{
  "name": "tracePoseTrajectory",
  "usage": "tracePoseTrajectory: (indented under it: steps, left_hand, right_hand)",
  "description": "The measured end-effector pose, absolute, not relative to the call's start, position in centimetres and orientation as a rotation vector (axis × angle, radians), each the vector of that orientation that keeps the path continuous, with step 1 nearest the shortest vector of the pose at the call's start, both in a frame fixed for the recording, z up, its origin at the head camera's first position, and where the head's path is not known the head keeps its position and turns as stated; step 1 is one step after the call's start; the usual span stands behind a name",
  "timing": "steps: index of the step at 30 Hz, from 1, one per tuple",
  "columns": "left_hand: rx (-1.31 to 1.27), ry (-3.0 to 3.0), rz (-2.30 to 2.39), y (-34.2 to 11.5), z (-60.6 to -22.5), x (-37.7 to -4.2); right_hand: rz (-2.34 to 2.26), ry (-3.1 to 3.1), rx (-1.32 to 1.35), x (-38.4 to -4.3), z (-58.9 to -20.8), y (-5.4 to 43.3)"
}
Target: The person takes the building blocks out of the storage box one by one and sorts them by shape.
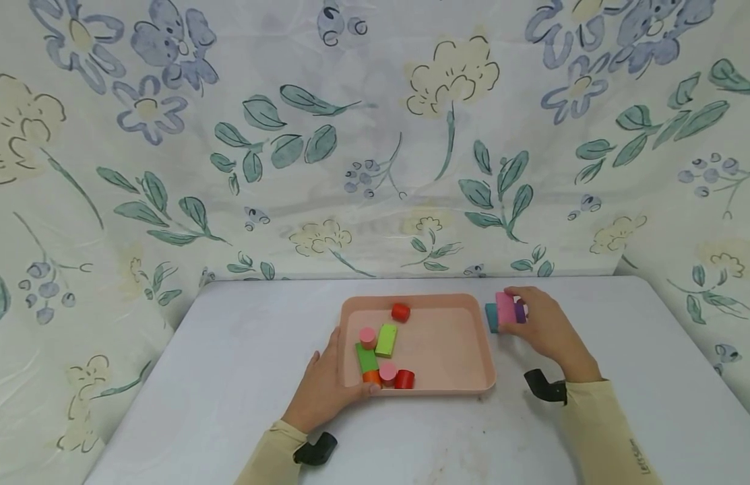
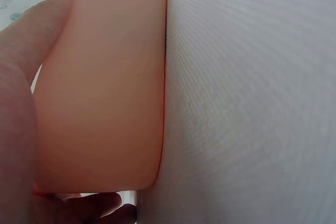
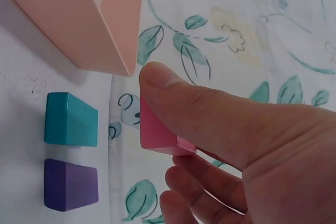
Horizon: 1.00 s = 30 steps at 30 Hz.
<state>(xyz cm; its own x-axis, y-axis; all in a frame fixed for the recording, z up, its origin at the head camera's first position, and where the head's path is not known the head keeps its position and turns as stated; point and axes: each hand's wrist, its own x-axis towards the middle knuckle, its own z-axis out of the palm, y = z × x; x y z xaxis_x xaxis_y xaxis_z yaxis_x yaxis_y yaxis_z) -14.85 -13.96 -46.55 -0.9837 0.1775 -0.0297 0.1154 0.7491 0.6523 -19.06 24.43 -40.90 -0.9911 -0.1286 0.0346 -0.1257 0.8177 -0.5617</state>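
My right hand (image 1: pixel 546 325) pinches a pink block (image 3: pixel 157 129) between thumb and fingers, just right of the tray. In the right wrist view the pink block is raised above the table, and a teal block (image 3: pixel 71 120) and a purple block (image 3: pixel 71 184) stand on the table beside each other. My left hand (image 1: pixel 320 389) grips the front left corner of the peach tray (image 1: pixel 450 347), thumb at the front rim and fingers along the left side. Inside lie a light green block (image 1: pixel 386 341), a green block (image 1: pixel 366 358), pink cylinders (image 1: pixel 387 372), red cylinders (image 1: pixel 404 379) and an orange piece (image 1: pixel 371 379).
A white table (image 1: pixel 247 337) carries everything. Behind it and at its sides hangs a floral cloth (image 1: pixel 375 202). The tray's coloured pieces are gathered in its left half. Black wrist straps (image 1: pixel 546 387) sit over both beige sleeves (image 1: pixel 605 424).
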Motion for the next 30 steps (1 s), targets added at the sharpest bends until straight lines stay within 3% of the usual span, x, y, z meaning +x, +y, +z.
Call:
tracePoseTrajectory:
  steps: [30]
  left_hand:
    - [0.252, 2.849, 1.053, -14.1, -46.5, -14.6]
  right_hand:
    - [-0.905, 2.938, -0.008, -19.1, -41.8, 27.7]
